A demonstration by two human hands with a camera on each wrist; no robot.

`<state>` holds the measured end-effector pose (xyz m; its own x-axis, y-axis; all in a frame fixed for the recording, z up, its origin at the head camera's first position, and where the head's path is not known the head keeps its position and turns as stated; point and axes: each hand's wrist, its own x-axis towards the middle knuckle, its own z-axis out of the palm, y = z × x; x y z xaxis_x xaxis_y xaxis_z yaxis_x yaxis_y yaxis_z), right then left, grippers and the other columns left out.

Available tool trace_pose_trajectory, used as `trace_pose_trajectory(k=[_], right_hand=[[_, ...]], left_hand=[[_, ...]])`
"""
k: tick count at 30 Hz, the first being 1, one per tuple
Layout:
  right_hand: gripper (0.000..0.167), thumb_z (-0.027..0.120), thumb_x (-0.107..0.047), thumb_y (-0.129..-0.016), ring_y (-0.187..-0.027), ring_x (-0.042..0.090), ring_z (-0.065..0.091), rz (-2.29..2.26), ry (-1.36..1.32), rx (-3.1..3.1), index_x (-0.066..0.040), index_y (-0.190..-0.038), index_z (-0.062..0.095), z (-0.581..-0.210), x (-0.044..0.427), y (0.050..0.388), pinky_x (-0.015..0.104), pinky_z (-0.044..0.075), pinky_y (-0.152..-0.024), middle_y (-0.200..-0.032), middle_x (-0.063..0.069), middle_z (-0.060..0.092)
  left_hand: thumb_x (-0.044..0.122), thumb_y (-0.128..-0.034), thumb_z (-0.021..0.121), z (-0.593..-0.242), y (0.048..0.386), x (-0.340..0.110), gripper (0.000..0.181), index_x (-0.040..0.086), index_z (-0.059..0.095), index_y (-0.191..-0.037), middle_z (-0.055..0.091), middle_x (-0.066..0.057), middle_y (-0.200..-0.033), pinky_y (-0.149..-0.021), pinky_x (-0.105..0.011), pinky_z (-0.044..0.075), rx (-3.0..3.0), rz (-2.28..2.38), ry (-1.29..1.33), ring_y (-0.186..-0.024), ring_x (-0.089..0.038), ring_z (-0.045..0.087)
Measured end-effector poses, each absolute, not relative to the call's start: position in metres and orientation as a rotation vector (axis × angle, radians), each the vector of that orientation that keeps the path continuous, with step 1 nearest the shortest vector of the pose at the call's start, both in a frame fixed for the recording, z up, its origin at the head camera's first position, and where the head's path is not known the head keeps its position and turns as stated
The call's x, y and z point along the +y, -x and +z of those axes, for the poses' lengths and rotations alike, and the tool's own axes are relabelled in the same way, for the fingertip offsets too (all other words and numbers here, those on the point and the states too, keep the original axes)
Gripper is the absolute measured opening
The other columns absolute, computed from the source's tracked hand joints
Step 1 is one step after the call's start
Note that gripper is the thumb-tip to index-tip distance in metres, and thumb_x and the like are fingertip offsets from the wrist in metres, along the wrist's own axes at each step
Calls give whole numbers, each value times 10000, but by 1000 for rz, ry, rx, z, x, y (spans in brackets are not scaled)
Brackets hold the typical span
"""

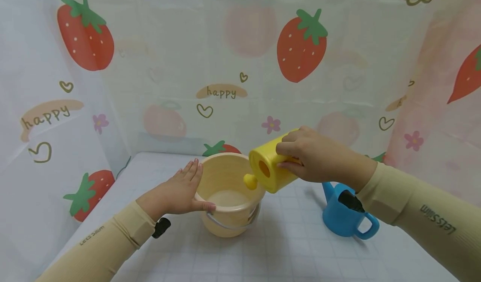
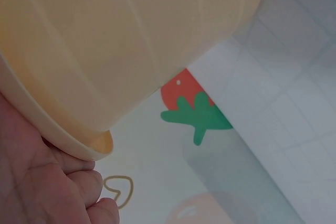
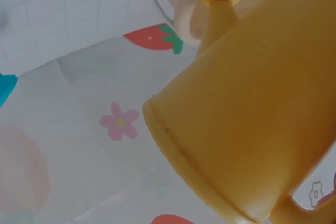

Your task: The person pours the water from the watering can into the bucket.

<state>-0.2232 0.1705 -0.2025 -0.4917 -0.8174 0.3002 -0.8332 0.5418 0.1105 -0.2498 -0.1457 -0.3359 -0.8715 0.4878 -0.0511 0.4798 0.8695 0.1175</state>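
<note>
A cream bucket [image 1: 229, 219] stands on the table, its thin handle hanging down the front. My left hand [image 1: 176, 188] rests against the left of its rim, fingers extended and thumb lying along the front edge. In the left wrist view, fingers [image 2: 79, 182] touch the outside of the rim. My right hand [image 1: 312, 154] grips a yellow watering can [image 1: 276, 181] by its handle, tilted over the bucket's right side. The can's spout head [image 1: 250, 181] points down into the bucket opening. The right wrist view shows the can's body [image 3: 252, 98] close up.
A blue watering can [image 1: 340, 217] stands upright on the table to the right, below my right forearm. The white table [image 1: 293, 252] has a faint grid pattern. Curtains [image 1: 225, 56] printed with strawberries and hearts hang behind and at both sides.
</note>
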Motion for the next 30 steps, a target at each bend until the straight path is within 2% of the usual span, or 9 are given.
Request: trace_pose_trajectory(k=[30], right_hand=[[203, 745, -236, -768, -813, 159, 523, 20, -1402, -2450, -159, -796, 559, -198, 170, 223, 362, 407, -804, -793, -36, 592]], left_hand=[[840, -677, 382, -339, 252, -146, 1232, -97, 90, -1422, 14, -267, -1488, -1066, -540, 160, 2969, 139, -781, -1377, -374, 26]])
